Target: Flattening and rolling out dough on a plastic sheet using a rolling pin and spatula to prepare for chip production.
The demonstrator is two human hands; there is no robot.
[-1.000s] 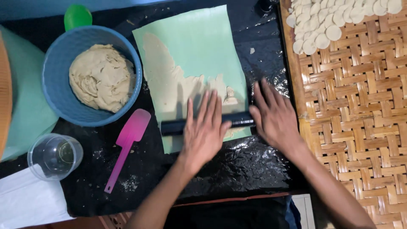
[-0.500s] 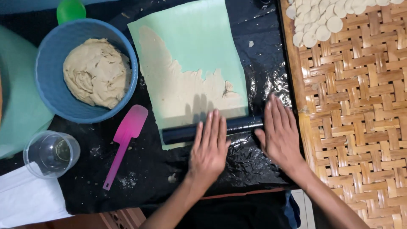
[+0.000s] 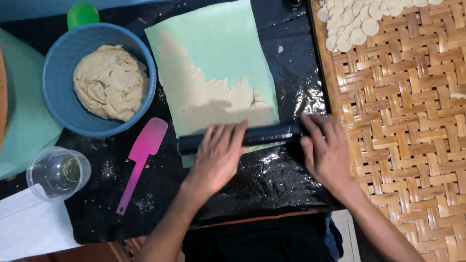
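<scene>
Both hands are laid flat, fingers spread, on a black rolling pin (image 3: pixel 242 137): left hand (image 3: pixel 218 157) mid-pin, right hand (image 3: pixel 327 150) at its right end. Pin is pressed across the near edge of thin dough (image 3: pixel 213 104) on a green mat (image 3: pixel 218 43). Blue bowl (image 3: pixel 56 77) and pink spatula (image 3: pixel 141 157) are seen to the left.

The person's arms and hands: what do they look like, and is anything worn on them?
Both forearms are bare up to the frame edge; no sleeve shows. The left hand and the right hand wear no gloves, and I see no ring, watch or bracelet. The fingers are long and slim, with short nails. No marks are visible.
</scene>
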